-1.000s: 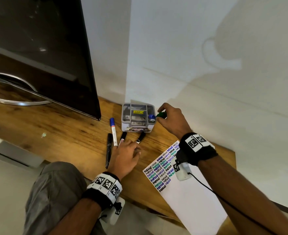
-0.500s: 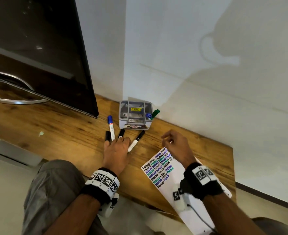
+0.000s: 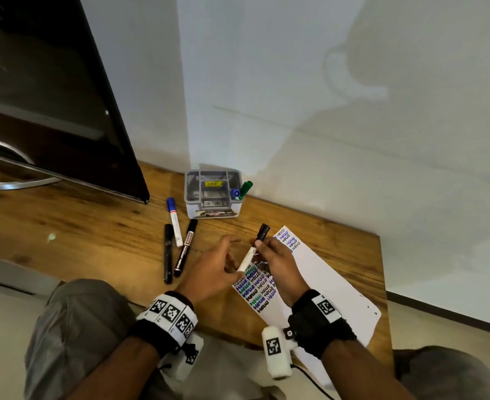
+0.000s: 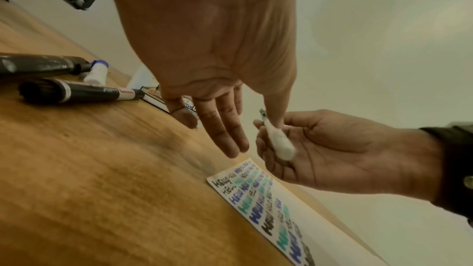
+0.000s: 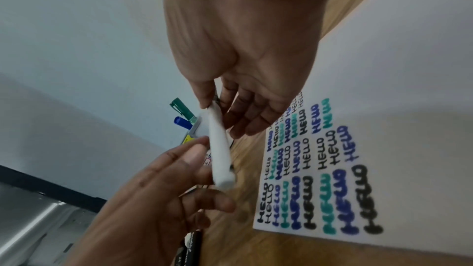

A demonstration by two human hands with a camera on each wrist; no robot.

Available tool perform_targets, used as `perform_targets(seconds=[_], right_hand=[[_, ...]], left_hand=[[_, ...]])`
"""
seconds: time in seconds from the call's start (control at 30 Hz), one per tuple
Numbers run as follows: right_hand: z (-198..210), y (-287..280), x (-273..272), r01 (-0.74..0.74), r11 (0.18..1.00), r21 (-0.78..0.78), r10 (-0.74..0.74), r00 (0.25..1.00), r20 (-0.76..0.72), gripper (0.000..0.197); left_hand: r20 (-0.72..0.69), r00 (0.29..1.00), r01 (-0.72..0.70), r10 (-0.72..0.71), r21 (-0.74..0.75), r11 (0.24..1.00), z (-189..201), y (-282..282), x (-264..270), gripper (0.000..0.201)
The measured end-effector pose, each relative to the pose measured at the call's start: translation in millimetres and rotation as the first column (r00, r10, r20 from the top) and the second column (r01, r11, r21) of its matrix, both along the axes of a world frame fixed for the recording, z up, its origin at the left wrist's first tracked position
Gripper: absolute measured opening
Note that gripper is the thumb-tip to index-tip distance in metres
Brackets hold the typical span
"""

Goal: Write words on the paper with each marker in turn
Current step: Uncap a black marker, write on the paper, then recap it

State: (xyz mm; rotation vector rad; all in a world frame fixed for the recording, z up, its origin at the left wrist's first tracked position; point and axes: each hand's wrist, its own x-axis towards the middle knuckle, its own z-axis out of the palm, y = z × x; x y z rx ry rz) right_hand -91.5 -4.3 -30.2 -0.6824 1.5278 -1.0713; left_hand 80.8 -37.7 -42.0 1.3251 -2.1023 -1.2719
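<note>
A white marker with a black cap hangs tilted above the paper's near-left corner. My right hand pinches it just below the cap, and its fingers curl round the barrel in the left wrist view. My left hand is beside the barrel's lower end with its fingers straight, only its thumb touching the barrel. The white paper lies on the wooden table, and rows of HELLO in black, blue and green cover its near end.
Left of my hands lie three markers: a blue-capped white one, a black one and a red-labelled black one. A grey organiser box by the wall holds a green marker and a blue one. A dark screen stands at the left.
The black-capped marker has left the table and now hangs over the paper's corner. My right hand came back from the box and took hold of it. My left hand moved right.
</note>
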Motion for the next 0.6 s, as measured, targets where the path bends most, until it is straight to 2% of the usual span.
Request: perform_targets(seconds=[0.1, 0.17, 0.23, 0.27, 0.33, 0.4, 0.5, 0.6], right_hand=[[0.3, 3.5, -10.1, 0.01, 1.0, -0.022, -0.008, 0.998, 0.068, 0.019], [4.4, 5.3, -16.4, -0.029, 0.999, -0.017, 0.03, 0.997, 0.067, 0.018], [8.0, 7.0, -19.9, -0.152, 0.988, -0.002, 0.152, 0.985, -0.077, 0.015], [9.5, 8.4, -20.4, -0.239, 0.971, 0.017, 0.237, 0.951, -0.201, 0.014], [10.9, 11.1, -19.8, -0.396, 0.916, 0.069, 0.389, 0.83, -0.4, 0.01], [12.9, 14.3, -17.5, -0.494, 0.866, 0.081, 0.466, 0.739, -0.487, 0.007], [12.8, 17.2, -13.2, -0.56, 0.828, 0.034, 0.477, 0.671, -0.568, 0.009], [7.9, 18.6, -10.2, -0.565, 0.825, 0.023, 0.449, 0.63, -0.633, 0.016]], left_hand=[[-0.052, 0.998, 0.042, -0.042, 0.004, 0.999, -0.6, 0.2, 0.7, 0.056], [-0.132, 0.991, 0.021, -0.017, 0.029, 0.999, -1.7, -1.3, 3.6, 0.043], [-0.202, 0.979, -0.01, 0.019, 0.047, 0.999, -2.5, -3.7, 5.2, 0.035], [-0.228, 0.973, -0.015, 0.027, 0.052, 0.999, -1.6, -4.5, 5.0, 0.033], [-0.26, 0.965, -0.006, 0.022, 0.064, 0.998, 0.5, -4.0, 4.3, 0.031], [-0.274, 0.962, 0.018, 0.001, 0.068, 0.998, 1.8, -2.5, 3.4, 0.024], [-0.292, 0.956, 0.043, -0.019, 0.076, 0.996, 1.3, -2.4, 1.9, 0.015], [-0.328, 0.945, 0.041, -0.005, 0.103, 0.994, -3.0, -5.8, 2.6, 0.011]])
